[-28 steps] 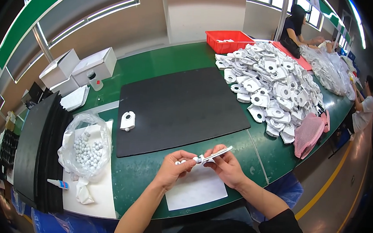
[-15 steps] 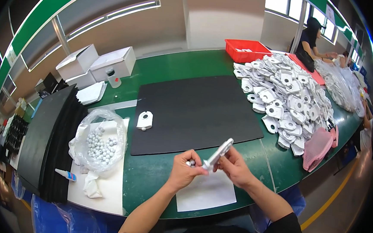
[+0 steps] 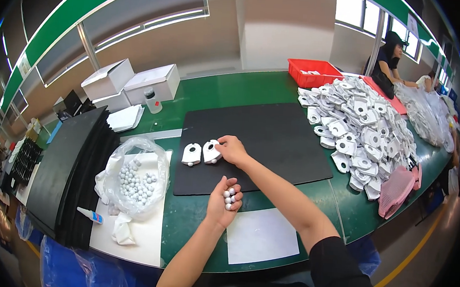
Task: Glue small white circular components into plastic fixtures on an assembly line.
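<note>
My left hand (image 3: 217, 205) is turned palm up near the mat's front edge, its fingers curled around several small white balls (image 3: 229, 199). Over the black foam mat (image 3: 262, 140), my right hand (image 3: 234, 150) grips the right edge of a white plastic part (image 3: 208, 154) with a round hole. That part lies on the mat, a ball at its lower end partly beside my fingers. Just left of it is a matching white part (image 3: 191, 154), also with a ball at its bottom. A white paper sheet (image 3: 263, 236) lies in front of me.
At left, a clear plastic bag (image 3: 157, 154) holds many white balls, near a glue bottle (image 3: 90, 215) and stacked black sheets (image 3: 60, 174). A large heap of white parts (image 3: 369, 137), a red bin (image 3: 309, 81) and pink mesh cloth (image 3: 397, 190) occupy the right. A co-worker sits beyond.
My right hand has carried the white part from above the paper to the mat, beside the first one. My left hand has separated from it and turned palm up, showing the balls.
</note>
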A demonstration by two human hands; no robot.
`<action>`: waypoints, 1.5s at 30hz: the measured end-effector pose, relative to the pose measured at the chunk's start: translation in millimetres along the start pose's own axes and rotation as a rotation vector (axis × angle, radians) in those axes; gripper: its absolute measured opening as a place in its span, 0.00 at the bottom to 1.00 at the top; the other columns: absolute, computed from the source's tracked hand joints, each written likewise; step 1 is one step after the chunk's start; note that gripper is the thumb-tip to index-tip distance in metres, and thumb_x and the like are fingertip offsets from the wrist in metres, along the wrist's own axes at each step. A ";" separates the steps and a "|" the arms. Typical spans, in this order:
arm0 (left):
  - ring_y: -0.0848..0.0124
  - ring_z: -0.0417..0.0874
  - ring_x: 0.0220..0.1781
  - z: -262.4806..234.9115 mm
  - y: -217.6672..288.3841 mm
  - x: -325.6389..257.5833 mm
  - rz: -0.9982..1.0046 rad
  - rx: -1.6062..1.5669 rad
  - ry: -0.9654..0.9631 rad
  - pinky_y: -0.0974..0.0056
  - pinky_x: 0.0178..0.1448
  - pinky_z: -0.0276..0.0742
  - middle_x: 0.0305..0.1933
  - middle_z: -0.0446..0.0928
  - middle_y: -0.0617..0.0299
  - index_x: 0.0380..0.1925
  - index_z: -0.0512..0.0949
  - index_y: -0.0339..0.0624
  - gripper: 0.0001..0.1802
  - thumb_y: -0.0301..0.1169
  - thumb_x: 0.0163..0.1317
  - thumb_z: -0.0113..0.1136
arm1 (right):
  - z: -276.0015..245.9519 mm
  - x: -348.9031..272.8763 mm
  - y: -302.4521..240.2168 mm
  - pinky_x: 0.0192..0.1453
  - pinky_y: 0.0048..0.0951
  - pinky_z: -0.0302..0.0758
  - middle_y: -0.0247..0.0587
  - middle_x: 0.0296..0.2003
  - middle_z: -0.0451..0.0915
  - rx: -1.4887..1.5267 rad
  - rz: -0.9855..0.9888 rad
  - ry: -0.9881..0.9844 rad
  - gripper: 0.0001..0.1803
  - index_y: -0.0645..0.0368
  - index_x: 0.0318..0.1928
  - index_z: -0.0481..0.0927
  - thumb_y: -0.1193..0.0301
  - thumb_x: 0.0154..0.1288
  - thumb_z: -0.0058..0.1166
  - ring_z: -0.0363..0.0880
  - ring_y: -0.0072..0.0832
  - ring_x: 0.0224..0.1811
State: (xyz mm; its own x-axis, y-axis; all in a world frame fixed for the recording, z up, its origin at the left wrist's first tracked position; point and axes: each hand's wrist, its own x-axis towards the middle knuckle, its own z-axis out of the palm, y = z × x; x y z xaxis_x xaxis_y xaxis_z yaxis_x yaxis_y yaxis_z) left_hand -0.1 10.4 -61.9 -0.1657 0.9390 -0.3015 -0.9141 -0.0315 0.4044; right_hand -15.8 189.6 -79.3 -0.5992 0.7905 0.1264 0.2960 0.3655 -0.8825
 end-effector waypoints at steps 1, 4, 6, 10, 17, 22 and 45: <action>0.74 0.66 0.23 0.1 -0.3 0.4 -0.008 -0.001 -0.003 0.75 0.17 0.56 0.27 0.68 0.62 0.38 0.68 0.42 0.12 0.39 0.63 0.47 | 1.7 2.4 -1.5 0.34 0.27 0.75 0.45 0.32 0.81 -0.003 0.028 -0.014 0.19 0.65 0.45 0.76 0.68 0.53 0.56 0.80 0.28 0.29; 0.72 0.65 0.24 4.3 -1.0 0.0 0.033 0.029 0.027 0.74 0.18 0.57 0.31 0.68 0.61 0.42 0.66 0.41 0.13 0.22 0.54 0.47 | -0.3 4.2 -3.8 0.47 0.33 0.73 0.44 0.35 0.81 0.024 0.016 0.044 0.17 0.59 0.39 0.80 0.63 0.50 0.58 0.79 0.38 0.40; 0.72 0.65 0.24 3.4 -1.2 0.2 0.044 0.053 0.043 0.74 0.18 0.57 0.33 0.68 0.60 0.42 0.66 0.42 0.15 0.20 0.53 0.46 | -12.9 -3.5 -1.5 0.47 0.34 0.74 0.45 0.35 0.81 0.085 -0.022 0.046 0.16 0.59 0.40 0.80 0.64 0.51 0.57 0.79 0.38 0.41; 0.73 0.67 0.25 2.2 0.3 -2.2 0.060 0.088 0.004 0.74 0.18 0.59 0.35 0.69 0.59 0.43 0.66 0.41 0.14 0.19 0.55 0.45 | -80.6 -35.9 4.9 0.44 0.31 0.74 0.43 0.34 0.80 -0.052 -0.227 0.083 0.14 0.58 0.39 0.79 0.67 0.50 0.57 0.79 0.33 0.37; 0.75 0.67 0.25 16.8 -7.0 -9.6 0.028 0.176 -0.028 0.77 0.17 0.57 0.34 0.71 0.60 0.43 0.66 0.42 0.09 0.31 0.64 0.47 | -235.4 -118.8 45.1 0.39 0.39 0.73 0.41 0.30 0.79 -1.032 0.031 0.386 0.08 0.56 0.32 0.79 0.68 0.51 0.57 0.77 0.39 0.36; 0.78 0.65 0.23 21.0 -9.8 -12.3 -0.001 0.221 -0.043 0.78 0.17 0.55 0.28 0.70 0.65 0.39 0.69 0.40 0.13 0.39 0.64 0.49 | -269.3 -175.2 81.9 0.35 0.39 0.73 0.45 0.28 0.78 -1.189 0.117 0.330 0.13 0.59 0.28 0.76 0.66 0.45 0.63 0.75 0.41 0.35; 0.79 0.66 0.20 20.4 -16.0 -17.2 0.048 0.334 -0.125 0.78 0.15 0.55 0.43 0.74 0.54 0.45 0.69 0.42 0.14 0.26 0.58 0.50 | -227.1 -270.3 3.6 0.37 0.37 0.72 0.43 0.33 0.76 -0.625 -0.063 0.012 0.14 0.55 0.41 0.73 0.65 0.55 0.55 0.75 0.42 0.35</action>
State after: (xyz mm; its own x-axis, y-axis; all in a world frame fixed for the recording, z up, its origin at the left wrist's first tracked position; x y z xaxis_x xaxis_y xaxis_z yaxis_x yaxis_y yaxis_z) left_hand 24.9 1.8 -45.5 -0.1403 0.9744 -0.1757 -0.7312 0.0177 0.6820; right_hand 316.2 88.8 -13.8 -0.6223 0.7623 0.1777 0.6414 0.6268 -0.4424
